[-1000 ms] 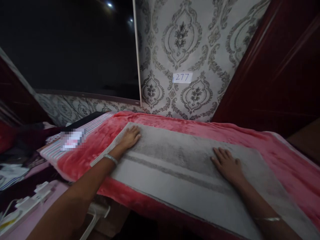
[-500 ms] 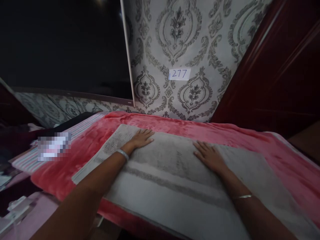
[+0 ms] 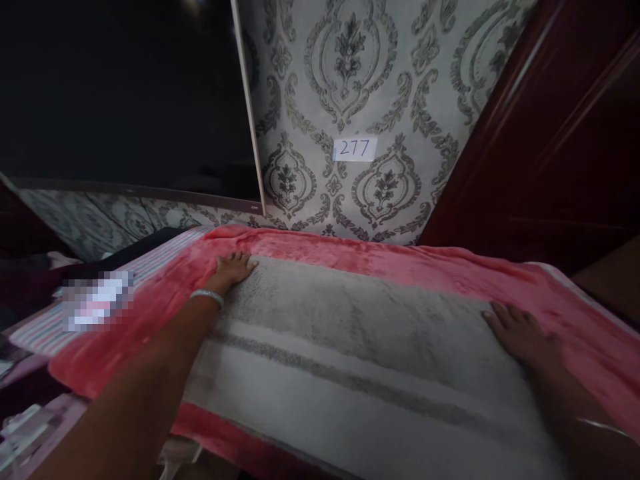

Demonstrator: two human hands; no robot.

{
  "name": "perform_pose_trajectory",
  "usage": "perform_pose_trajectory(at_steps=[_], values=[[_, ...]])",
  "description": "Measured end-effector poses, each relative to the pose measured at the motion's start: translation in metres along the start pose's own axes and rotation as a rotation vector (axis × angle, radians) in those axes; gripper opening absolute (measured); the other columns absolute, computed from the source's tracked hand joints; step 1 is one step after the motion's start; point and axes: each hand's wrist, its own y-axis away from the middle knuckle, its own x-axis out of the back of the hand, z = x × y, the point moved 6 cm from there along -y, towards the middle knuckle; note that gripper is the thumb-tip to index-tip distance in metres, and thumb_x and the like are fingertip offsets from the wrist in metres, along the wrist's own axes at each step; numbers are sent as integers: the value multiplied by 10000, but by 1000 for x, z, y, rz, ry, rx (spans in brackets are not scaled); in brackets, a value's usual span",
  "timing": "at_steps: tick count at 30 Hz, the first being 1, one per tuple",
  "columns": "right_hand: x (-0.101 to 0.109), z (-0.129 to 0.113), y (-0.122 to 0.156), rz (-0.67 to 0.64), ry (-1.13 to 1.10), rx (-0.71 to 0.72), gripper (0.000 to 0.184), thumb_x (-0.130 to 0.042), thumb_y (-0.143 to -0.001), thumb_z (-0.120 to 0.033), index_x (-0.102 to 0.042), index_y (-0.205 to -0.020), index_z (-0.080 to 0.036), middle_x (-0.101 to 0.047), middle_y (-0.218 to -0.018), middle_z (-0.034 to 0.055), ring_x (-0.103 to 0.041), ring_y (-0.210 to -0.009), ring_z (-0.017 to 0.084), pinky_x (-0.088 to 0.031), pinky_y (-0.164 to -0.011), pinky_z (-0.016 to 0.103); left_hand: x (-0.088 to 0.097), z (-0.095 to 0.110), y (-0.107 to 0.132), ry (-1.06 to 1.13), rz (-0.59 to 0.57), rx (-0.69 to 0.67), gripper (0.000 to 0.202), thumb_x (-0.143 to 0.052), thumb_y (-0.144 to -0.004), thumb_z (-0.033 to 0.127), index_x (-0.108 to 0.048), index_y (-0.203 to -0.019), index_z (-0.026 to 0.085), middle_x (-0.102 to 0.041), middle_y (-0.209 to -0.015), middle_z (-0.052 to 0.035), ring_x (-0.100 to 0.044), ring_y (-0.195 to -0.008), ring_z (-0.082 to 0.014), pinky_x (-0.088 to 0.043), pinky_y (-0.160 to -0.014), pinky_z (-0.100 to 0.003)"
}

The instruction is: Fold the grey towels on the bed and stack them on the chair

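1. Patterned wallpaper (image 3: 345, 60), pale with grey ornaments, backs the room we face.
2. Our left hand (image 3: 234, 268) lies palm down at the grey cloth's (image 3: 340, 327) far left corner, fingers spread and gripping nothing; our right hand (image 3: 520, 333) is equally flat and loose near its far right end.
3. We see that cloth spread flat, its plush darker field crossed by a deeper grey stripe, with a smoother, paler band nearest us.
4. Its long axis runs left to right before us, slanting nearer toward the right; the stripe follows it.
5. Beneath it we have a red-pink blanket (image 3: 125, 333), showing past the far and near edges.
6. On the wall we read "277", handwritten on a white card (image 3: 355, 149), right of a dark screen (image 3: 125, 93).
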Motion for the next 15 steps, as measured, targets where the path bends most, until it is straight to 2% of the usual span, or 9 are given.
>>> perform_pose_trajectory(at_steps=[2,3,4,6,7,8,11,13,15], values=[[14,-42,11,-31,8,30,567,-269,-1030,-388,-622,-1430,-197,-447,-1584,209,-391,-1468,405,-409,-1040,687,8,34,11,1,82,-49,734,-302,-1024,536,-334,-1592,72,-224,-1686,-229,-158,-1573,-404,-132,-1236,-658],[21,-74,19,-26,8,146,542,-271,-1030,-338,-651,-1390,-196,-446,-1591,187,-369,-1487,382,-398,-1077,666,10,58,19,10,132,-139,736,-303,-1026,537,-328,-1593,68,-221,-1689,-223,-139,-1582,-380,-111,-1256,-619],[27,-109,29,-3,-5,256,523,-286,-1030,-319,-635,-1405,-213,-414,-1619,158,-339,-1507,363,-384,-1104,652,10,88,31,32,170,-308,712,-304,-1030,530,-346,-1590,91,-249,-1688,-200,-158,-1585,-338,-111,-1275,-557],[32,-178,52,26,-44,465,538,-302,-1041,-340,-489,-1537,-246,-351,-1660,122,-305,-1529,329,-346,-1153,625,-2,153,62,97,101,-740,686,-294,-1034,554,-357,-1595,163,-301,-1682,-137,-217,-1577,-257,-145,-1287,-448],[29,-211,65,2,-62,559,550,-309,-1045,-355,-425,-1577,-276,-318,-1678,96,-279,-1543,311,-318,-1177,615,-9,180,76,126,74,-886,684,-292,-1032,580,-341,-1604,208,-314,-1681,-113,-233,-1573,-239,-136,-1289,-448],[25,-239,76,-38,-75,646,567,-314,-1048,-374,-372,-1604,-282,-284,-1691,84,-256,-1553,296,-284,-1201,598,-15,201,87,143,53,-968,692,-306,-1025,600,-332,-1606,225,-314,-1681,-110,-237,-1572,-240,-131,-1289,-463],[9,-287,97,-127,-77,727,588,-289,-1058,-398,-313,-1630,-260,-246,-1702,78,-208,-1570,266,-221,-1234,570,-34,236,97,150,14,-962,712,-331,-1022,600,-333,-1601,186,-307,-1675,-157,-237,-1572,-268,-134,-1281,-521],[3,-295,99,-138,-76,732,596,-276,-1060,-423,-308,-1632,-257,-244,-1702,78,-200,-1572,263,-197,-1241,565,-40,243,95,160,25,-910,705,-326,-1027,591,-342,-1596,176,-309,-1672,-169,-233,-1573,-274,-135,-1279,-534],[0,-291,94,-142,-74,732,606,-274,-1059,-462,-311,-1631,-268,-246,-1703,74,-215,-1568,264,-188,-1247,549,-42,242,92,176,34,-902,703,-325,-1023,609,-348,-1597,203,-307,-1675,-152,-227,-1575,-269,-132,-1280,-529]])
